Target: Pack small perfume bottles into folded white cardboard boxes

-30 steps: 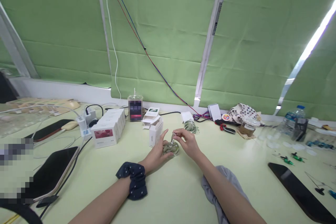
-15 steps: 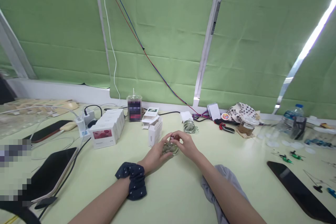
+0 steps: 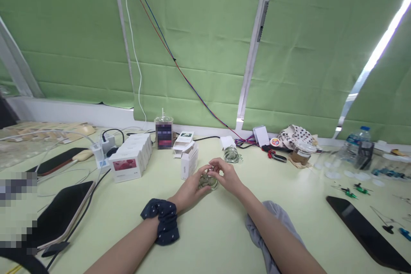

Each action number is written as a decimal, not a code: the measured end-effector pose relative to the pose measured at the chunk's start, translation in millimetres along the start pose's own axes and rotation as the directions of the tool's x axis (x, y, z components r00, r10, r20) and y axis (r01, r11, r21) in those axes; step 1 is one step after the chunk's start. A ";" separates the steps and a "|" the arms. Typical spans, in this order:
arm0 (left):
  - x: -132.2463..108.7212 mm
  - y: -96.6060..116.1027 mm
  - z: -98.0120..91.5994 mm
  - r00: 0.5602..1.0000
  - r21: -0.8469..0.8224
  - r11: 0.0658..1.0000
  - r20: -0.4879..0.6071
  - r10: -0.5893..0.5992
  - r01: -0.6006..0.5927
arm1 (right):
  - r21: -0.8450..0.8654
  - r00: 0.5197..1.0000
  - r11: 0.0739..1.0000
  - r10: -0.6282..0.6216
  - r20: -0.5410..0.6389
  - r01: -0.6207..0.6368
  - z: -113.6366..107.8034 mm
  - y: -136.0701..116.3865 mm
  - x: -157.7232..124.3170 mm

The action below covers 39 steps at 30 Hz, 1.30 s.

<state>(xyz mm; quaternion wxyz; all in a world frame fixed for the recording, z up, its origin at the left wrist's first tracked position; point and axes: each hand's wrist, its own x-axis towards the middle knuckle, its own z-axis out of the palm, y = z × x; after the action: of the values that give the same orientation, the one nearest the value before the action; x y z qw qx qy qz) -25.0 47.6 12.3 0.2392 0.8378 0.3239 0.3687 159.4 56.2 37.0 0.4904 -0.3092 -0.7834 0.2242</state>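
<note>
A small round glass bottle (image 3: pixel 207 182) of pale greenish liquid stands on the light green table (image 3: pixel 218 231). My left hand (image 3: pixel 189 189), with a dark dotted scrunchie (image 3: pixel 161 220) on its wrist, cups the bottle's left side with curled fingers. My right hand (image 3: pixel 225 175) pinches the small top of the bottle between thumb and fingers. A second similar glass bottle (image 3: pixel 230 154) lies just behind my hands.
White boxes (image 3: pixel 130 157) and a drink cup (image 3: pixel 164 131) stand at the back left, with a power strip (image 3: pixel 102 150). Dark tablets lie at left (image 3: pixel 61 214) and right (image 3: pixel 366 233). A grey cloth (image 3: pixel 272 227) lies under my right arm. A water bottle (image 3: pixel 355 145) stands far right.
My right hand came down onto the bottle's top and my left hand's fingers closed in around its side. The camera view shifted slightly.
</note>
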 end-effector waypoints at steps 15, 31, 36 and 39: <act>0.3 3.5 -1.0 1.000 -0.078 0.997 0.008 -0.018 0.019 | 0.039 0.998 0.998 0.043 0.038 -0.044 -0.6 -3.0 1.5; -1.2 7.7 -12.0 0.886 0.539 0.835 -0.325 0.330 -0.113 | -0.009 0.973 0.997 0.076 0.219 -0.076 -7.1 1.0 -3.7; 4.2 -5.8 -27.2 0.823 0.679 0.728 -0.465 0.327 0.095 | -0.077 0.946 0.987 0.160 0.282 -0.144 -6.3 8.8 -6.9; 7.9 -13.8 -35.2 0.824 0.700 0.702 -0.472 0.314 0.134 | -0.110 0.937 0.982 0.183 0.298 -0.156 -5.5 9.8 -6.9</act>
<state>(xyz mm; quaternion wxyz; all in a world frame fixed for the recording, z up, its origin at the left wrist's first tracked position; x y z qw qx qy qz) -53.2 68.3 28.6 -0.2252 0.7333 0.4514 0.4558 169.2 58.5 28.6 0.3278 -0.3575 -0.8293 0.2774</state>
